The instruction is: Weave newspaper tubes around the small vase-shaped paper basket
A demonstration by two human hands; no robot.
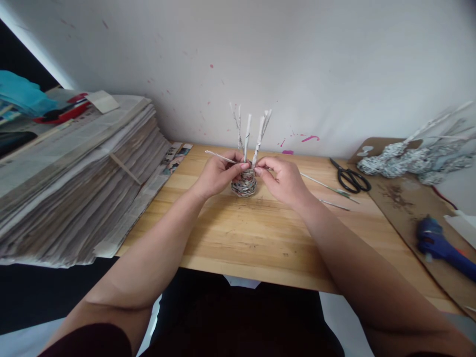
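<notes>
Forearms point(159, 238) reach over wooden table point(238, 238). Left hand point(213, 176) and right hand point(284, 181) both pinch woven paper pot point(244, 187) at its rim, between them, likely bracing it; paper rods point(247, 136) point up.

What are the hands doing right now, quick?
Left hand: fingers pinched at the rim of the woven paper basket.
Right hand: finger and thumb pinched at the basket's other side, by an upright paper stick.
</notes>
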